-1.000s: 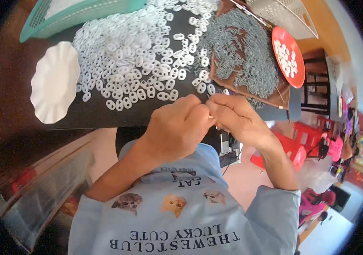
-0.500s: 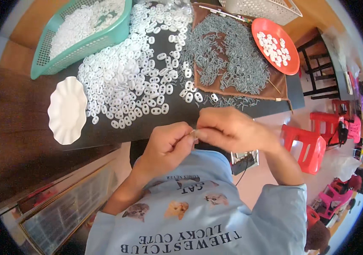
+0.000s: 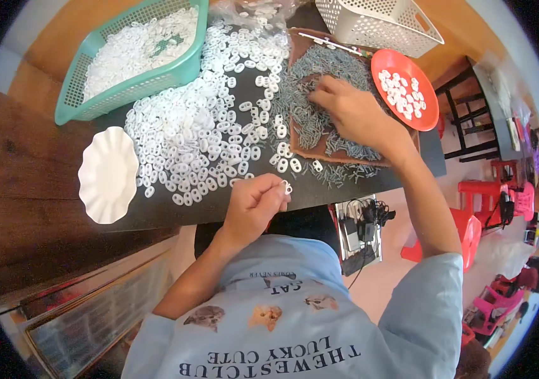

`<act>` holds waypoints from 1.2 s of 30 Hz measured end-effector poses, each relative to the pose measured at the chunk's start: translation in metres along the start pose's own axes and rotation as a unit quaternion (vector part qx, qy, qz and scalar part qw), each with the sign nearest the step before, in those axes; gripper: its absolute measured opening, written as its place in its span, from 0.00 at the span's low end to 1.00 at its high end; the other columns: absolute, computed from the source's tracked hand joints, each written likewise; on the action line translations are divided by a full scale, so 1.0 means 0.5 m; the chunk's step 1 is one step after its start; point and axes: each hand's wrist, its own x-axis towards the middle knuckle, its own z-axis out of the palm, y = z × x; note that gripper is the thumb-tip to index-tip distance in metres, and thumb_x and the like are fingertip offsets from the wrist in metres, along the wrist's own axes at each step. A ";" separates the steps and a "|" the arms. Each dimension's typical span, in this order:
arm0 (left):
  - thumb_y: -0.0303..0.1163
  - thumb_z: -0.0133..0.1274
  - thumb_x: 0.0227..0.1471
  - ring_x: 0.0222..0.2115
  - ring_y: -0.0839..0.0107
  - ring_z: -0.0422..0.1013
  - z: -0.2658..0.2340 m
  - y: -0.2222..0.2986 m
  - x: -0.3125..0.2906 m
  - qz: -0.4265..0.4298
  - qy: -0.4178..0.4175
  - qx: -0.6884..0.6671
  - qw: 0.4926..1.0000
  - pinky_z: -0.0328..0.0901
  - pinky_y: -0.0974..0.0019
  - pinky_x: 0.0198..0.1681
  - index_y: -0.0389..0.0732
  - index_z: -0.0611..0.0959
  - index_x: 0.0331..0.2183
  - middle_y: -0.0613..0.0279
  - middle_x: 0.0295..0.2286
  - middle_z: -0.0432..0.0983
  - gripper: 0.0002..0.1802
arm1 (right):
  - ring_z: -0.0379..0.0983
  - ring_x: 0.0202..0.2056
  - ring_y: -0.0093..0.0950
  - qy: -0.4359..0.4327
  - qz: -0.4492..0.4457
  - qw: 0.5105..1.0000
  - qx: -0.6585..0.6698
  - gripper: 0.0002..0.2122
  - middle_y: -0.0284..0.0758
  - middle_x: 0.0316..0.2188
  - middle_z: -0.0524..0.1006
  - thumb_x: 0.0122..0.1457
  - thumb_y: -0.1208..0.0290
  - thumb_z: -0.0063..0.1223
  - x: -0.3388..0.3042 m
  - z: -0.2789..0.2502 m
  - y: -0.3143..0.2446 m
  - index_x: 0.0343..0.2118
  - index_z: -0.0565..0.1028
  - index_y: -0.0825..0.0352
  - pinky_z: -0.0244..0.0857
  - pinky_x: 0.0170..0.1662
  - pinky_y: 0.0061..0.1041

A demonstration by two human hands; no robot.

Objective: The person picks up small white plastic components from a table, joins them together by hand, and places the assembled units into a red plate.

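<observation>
My left hand (image 3: 255, 205) is closed in front of the table's near edge, pinching a small white oval piece with two holes (image 3: 287, 187) between thumb and fingers. Over the heap of small grey pins (image 3: 310, 117) on a brown cloth (image 3: 332, 158), my right hand (image 3: 351, 114) reaches down with its fingertips drawn together. What those fingertips hold, if anything, cannot be made out. Many more white two-holed pieces (image 3: 181, 129) lie spread to the left of the pins. Several lie loose beside the cloth's near left corner.
A green basket (image 3: 134, 85) of white pieces stands at the far left, with a white scalloped dish (image 3: 108, 177) nearer me. At the far right are a red plate (image 3: 430, 95) bearing white pieces and a white perforated basket (image 3: 377, 22). Red stools (image 3: 468, 234) stand beyond the table.
My right hand has left the left hand and moved forward onto the grey pins. My left hand stays near the table's edge, and the white piece in it now shows.
</observation>
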 end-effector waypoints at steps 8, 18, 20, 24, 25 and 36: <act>0.28 0.46 0.54 0.17 0.82 0.65 -0.005 0.009 0.004 0.036 -0.032 0.023 0.999 0.59 0.74 0.20 0.32 0.76 0.22 0.64 0.16 0.71 0.12 | 0.71 0.36 0.41 -0.045 0.044 0.998 0.008 0.11 0.39 0.32 0.71 0.47 0.82 0.48 -0.023 -0.042 0.019 0.36 0.73 0.67 0.66 0.35 0.36; 0.31 0.44 0.55 0.17 0.79 0.65 -0.007 -0.004 0.006 0.088 -0.036 0.064 0.993 0.60 0.74 0.21 0.35 0.75 0.21 0.65 0.16 0.71 0.14 | 0.72 0.37 0.43 -0.025 0.007 0.999 -0.032 0.08 0.41 0.33 0.73 0.53 0.73 0.48 0.063 0.007 0.089 0.36 0.74 0.65 0.68 0.39 0.40; 0.29 0.45 0.53 0.16 0.80 0.64 -0.008 -0.007 0.007 0.093 -0.029 0.049 0.994 0.59 0.73 0.20 0.33 0.75 0.21 0.65 0.15 0.70 0.12 | 0.72 0.38 0.43 -0.040 0.020 0.999 -0.028 0.08 0.41 0.34 0.73 0.53 0.73 0.49 0.068 -0.003 0.079 0.36 0.74 0.65 0.68 0.40 0.40; 0.26 0.46 0.51 0.16 0.79 0.64 -0.008 -0.007 0.008 0.092 -0.024 0.028 0.995 0.58 0.72 0.20 0.32 0.75 0.22 0.63 0.15 0.69 0.10 | 0.72 0.38 0.43 -0.092 0.012 0.995 0.020 0.08 0.42 0.35 0.73 0.52 0.74 0.48 0.064 -0.007 0.056 0.35 0.74 0.65 0.67 0.41 0.39; 0.26 0.46 0.51 0.16 0.79 0.64 -0.009 -0.007 0.007 0.091 -0.025 0.026 0.995 0.58 0.72 0.20 0.32 0.75 0.22 0.63 0.15 0.69 0.10 | 0.72 0.38 0.43 -0.094 0.013 0.995 0.020 0.08 0.42 0.35 0.73 0.52 0.74 0.48 0.062 -0.009 0.057 0.35 0.74 0.65 0.67 0.41 0.39; 0.31 0.44 0.55 0.17 0.80 0.65 -0.012 -0.014 0.005 0.105 -0.029 0.034 0.993 0.60 0.74 0.20 0.34 0.74 0.21 0.65 0.16 0.71 0.14 | 0.73 0.34 0.47 -0.095 0.024 0.995 -0.003 0.08 0.48 0.28 0.75 0.54 0.70 0.46 0.088 -0.014 0.041 0.30 0.72 0.69 0.66 0.39 0.44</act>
